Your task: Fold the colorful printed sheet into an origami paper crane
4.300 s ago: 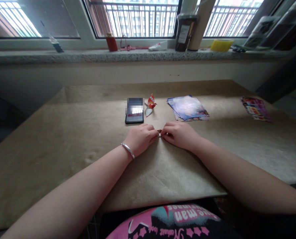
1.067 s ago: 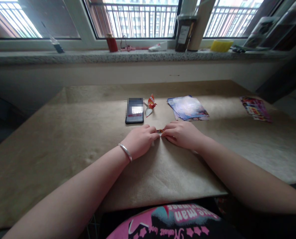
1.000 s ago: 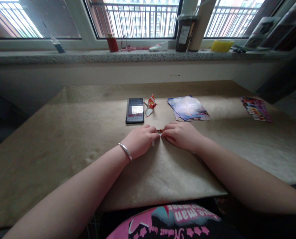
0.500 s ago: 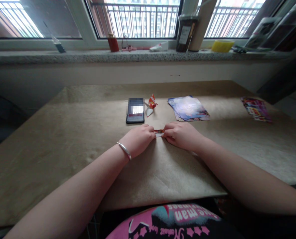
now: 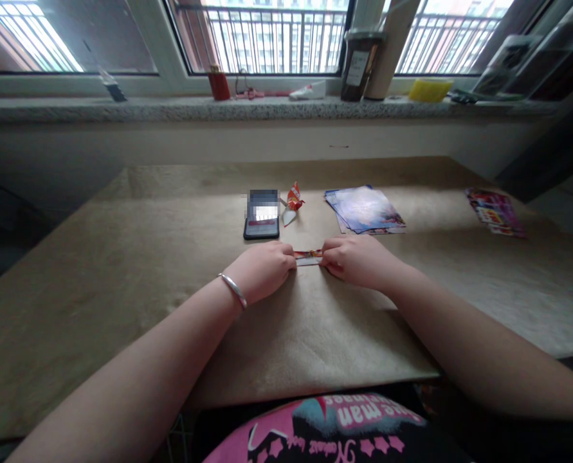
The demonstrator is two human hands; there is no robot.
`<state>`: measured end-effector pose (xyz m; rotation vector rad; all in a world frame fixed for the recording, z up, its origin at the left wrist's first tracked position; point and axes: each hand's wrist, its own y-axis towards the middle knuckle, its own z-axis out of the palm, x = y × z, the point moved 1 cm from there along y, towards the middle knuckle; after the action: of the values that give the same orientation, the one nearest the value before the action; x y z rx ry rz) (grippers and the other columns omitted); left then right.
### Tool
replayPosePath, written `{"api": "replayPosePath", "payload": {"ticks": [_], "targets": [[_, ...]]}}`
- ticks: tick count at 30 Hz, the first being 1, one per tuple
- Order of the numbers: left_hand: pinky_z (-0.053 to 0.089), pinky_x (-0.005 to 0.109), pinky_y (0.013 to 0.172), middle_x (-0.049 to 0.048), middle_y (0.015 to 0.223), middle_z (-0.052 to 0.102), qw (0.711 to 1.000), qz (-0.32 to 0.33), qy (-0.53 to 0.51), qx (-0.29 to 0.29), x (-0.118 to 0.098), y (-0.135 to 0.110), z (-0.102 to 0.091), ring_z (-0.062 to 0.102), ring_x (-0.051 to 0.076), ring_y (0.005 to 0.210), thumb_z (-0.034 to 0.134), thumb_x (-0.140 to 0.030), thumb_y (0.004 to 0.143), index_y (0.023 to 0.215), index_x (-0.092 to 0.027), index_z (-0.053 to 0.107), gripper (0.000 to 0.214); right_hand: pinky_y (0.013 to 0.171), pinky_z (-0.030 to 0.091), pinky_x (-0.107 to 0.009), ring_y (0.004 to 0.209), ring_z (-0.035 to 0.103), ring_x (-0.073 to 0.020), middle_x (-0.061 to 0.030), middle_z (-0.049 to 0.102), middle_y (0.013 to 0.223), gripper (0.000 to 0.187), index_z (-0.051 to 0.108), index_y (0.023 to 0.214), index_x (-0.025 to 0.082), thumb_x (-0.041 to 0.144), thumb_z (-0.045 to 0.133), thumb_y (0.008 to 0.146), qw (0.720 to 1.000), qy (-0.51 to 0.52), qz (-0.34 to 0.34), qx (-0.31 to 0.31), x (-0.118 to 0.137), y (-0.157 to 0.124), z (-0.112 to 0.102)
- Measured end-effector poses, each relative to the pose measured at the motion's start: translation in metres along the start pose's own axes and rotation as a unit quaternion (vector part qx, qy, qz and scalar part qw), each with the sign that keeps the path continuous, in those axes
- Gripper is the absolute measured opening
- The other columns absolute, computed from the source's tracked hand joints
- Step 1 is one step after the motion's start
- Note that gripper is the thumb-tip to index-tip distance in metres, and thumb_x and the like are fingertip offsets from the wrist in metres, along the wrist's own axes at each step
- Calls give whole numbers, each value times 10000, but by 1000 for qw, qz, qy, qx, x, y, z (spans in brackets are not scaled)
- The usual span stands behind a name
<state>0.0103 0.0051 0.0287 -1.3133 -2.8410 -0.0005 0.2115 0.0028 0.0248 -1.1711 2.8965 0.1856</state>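
A narrow folded strip of paper (image 5: 308, 258), printed in red and orange along its far side and white along the near side, lies on the table in front of me. My left hand (image 5: 269, 267) has its fingers closed on the strip's left end. At the right end, my right hand (image 5: 351, 257) pinches it with curled fingers. Both ends are hidden under the fingers. Just beyond my hands stand a phone (image 5: 262, 222) with a lit, partly blurred screen and a red-and-white folded paper figure (image 5: 294, 200).
A stack of printed paper sheets (image 5: 367, 209) lies beyond my right hand. Farther right are several colourful cards (image 5: 496, 211). The brown table (image 5: 122, 270) meets a wall under a stone windowsill (image 5: 170, 110), which carries a red container (image 5: 218, 85), a dark jar (image 5: 358, 67) and a yellow object (image 5: 429, 90).
My hands have moved slightly apart along the strip, the left one leftward and the right one rightward, so more of the paper shows between them. The phone, figure and sheets stay put.
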Motion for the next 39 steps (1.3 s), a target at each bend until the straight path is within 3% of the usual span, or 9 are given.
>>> {"api": "replayPosePath", "payload": {"ticks": [7, 12, 18, 24, 31, 39], "targets": [[512, 297, 757, 86, 1083, 582, 999, -11, -3, -37, -4, -2, -2, 605, 155, 785, 444, -159, 840, 907, -136, 649, 217, 562, 310, -249, 679, 582, -136, -5, 691, 832, 195, 721, 770, 245, 190, 535, 779, 999, 21, 16, 23, -9, -5, -8], [499, 316, 782, 76, 901, 627, 999, 7, 14, -38, -5, -1, 1, 587, 185, 828, 440, -159, 855, 861, -129, 615, 177, 571, 330, -251, 696, 591, -144, -5, 689, 838, 183, 711, 764, 242, 197, 533, 771, 999, 39, 28, 14, -13, -5, -6], [501, 321, 779, 71, 957, 609, 999, -10, 23, -39, -14, 0, -1, 566, 198, 886, 441, -151, 868, 1189, -148, 512, 328, 607, 364, -222, 696, 585, -131, -11, 682, 802, 173, 678, 789, 213, 178, 512, 755, 991, 122, 61, 16, -19, -1, -5], [507, 317, 714, 92, 964, 594, 996, 1, 89, -27, -18, 1, 4, 556, 209, 867, 402, -134, 894, 1206, -122, 511, 330, 560, 327, -216, 632, 563, -119, -4, 668, 745, 157, 651, 809, 207, 218, 497, 782, 986, 137, 96, 0, -21, 1, -1], [508, 337, 805, 121, 1306, 481, 994, 16, 83, -74, -13, 4, 13, 562, 203, 977, 375, -170, 916, 1136, -129, 567, 295, 573, 323, -223, 681, 560, -131, -17, 644, 832, 152, 610, 844, 209, 341, 559, 788, 988, 125, 84, -31, -14, 3, 5], [499, 321, 826, 97, 1069, 635, 996, 25, 42, -69, -13, 4, 6, 569, 200, 986, 443, -172, 886, 1099, -125, 581, 259, 683, 382, -248, 797, 571, -160, -36, 620, 920, 221, 593, 941, 207, 346, 604, 769, 985, 144, 66, -63, -7, 8, 11]]}}
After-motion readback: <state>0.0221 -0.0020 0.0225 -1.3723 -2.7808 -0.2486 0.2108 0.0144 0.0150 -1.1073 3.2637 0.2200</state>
